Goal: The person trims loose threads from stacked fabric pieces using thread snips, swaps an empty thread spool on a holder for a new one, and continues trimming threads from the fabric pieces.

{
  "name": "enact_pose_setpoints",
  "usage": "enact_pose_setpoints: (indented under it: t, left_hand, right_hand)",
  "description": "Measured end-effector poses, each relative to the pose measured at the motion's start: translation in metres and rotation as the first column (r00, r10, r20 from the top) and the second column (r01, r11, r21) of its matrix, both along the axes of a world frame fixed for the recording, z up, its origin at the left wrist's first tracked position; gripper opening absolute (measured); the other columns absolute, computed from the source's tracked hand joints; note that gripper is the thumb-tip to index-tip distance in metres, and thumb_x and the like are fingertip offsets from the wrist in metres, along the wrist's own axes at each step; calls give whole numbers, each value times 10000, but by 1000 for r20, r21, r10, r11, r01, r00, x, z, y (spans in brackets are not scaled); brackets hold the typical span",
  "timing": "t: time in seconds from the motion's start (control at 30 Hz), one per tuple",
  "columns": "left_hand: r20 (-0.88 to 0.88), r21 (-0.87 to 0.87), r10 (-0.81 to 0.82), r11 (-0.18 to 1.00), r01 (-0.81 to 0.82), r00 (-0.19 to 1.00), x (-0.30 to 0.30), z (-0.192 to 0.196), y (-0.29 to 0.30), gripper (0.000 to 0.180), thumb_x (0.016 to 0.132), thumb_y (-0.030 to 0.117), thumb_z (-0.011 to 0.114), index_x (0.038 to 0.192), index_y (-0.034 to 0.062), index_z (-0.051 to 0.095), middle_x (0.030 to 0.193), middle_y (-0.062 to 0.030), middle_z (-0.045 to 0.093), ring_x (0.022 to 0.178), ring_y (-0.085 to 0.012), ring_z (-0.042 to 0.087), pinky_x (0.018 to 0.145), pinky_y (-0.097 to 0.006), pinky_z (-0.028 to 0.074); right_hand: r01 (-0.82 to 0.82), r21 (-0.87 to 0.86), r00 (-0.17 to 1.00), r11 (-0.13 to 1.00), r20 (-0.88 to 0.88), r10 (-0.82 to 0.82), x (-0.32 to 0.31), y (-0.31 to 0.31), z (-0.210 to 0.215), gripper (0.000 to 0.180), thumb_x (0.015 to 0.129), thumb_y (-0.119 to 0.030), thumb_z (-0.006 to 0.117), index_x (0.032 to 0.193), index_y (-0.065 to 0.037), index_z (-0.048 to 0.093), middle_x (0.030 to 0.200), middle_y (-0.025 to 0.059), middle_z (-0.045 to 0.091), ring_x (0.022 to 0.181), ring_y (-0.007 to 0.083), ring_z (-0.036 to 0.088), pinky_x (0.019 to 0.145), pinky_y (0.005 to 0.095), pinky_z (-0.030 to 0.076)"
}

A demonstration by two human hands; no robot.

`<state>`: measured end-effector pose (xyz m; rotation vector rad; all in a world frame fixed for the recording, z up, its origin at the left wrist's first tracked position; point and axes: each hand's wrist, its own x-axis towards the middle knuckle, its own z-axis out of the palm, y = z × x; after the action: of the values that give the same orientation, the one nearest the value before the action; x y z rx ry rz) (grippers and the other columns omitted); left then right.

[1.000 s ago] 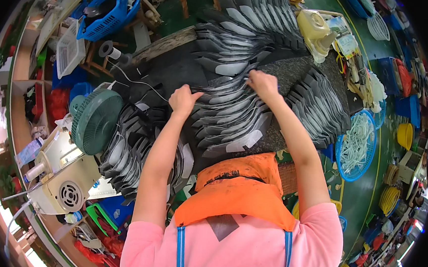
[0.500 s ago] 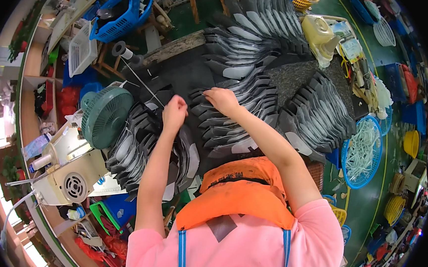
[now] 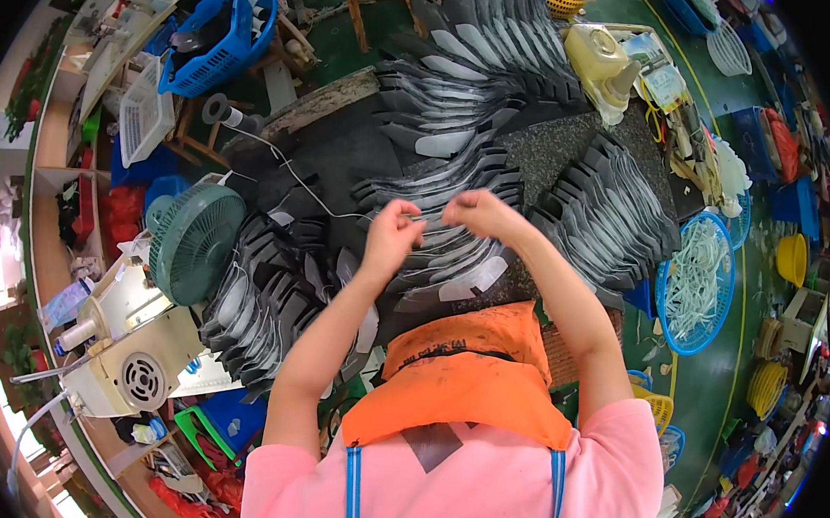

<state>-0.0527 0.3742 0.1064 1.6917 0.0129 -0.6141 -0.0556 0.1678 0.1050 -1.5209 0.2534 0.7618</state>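
Since a second ago both hands have been drawn together, left hand (image 3: 390,233) and right hand (image 3: 481,214) pinched on a thin white cord (image 3: 429,219) above grey fanned insole pieces (image 3: 444,251) covering the dark worktable (image 3: 331,147) in a cluttered workshop.

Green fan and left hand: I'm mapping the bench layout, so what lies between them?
In the head view, fanned rows of dark shoe-sole pieces and a thin white cord lie between the green fan and the left hand.

1. I'm seeing overlapping dark shoe-sole pieces (image 3: 463,128) crowding the worktable ahead.
2. A green fan (image 3: 195,242) is blocking my left side.
3. A bare dark table patch (image 3: 330,162) is staying open between them.
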Motion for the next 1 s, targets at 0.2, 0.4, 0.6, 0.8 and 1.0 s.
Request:
enact_pose_setpoints:
  t: [0.2,0.4,0.6,0.8,1.0]
  left_hand:
    - [200,550,-217,832,73,955,63,-37,19,387,742,169,667,1113,100,586,685,-78,654,686,-208,644,625,-338,472]
    - [378,820,-475,570,-49,795,68,-48,9,320,735,255,685,983,66,613,707,-108,644,713,-305,634,645,-383,476]
    - [265,872,-350,484,-69,898,83,-18,25,418,688,351,730,925,60,545,748,-150,651,763,-344,634,662,-430,488]
    - [218,588,-83,807,-63,972,104,-11,70,374,708,238,707,1001,73,543,653,-62,641,658,-207,641,618,-326,455]
    - [396,350,11,923,-162,918,84,-25,70,231,766,89,610,977,39,530,739,-127,635,577,-211,621,548,-346,478]
  right_hand:
    - [178,-789,805,588,461,374,35,-8,-38,181,735,-262,601,727,-88,652,736,126,642,729,307,629,624,400,496]
    - [281,-880,641,383,470,607,43,1,-43,98,663,-144,563,625,-70,614,673,146,626,641,307,634,570,400,497]
    - [341,-886,808,314,447,384,63,-31,-32,198,776,-197,585,931,-74,573,820,133,611,735,319,628,611,418,499]
    - [154,-704,584,693,631,511,57,57,-17,346,781,-218,610,1099,-124,509,895,117,568,798,303,608,662,405,501]
    - [420,-749,380,512,658,651,63,99,-42,98,714,-134,533,791,-74,529,718,105,571,638,261,592,550,372,466]
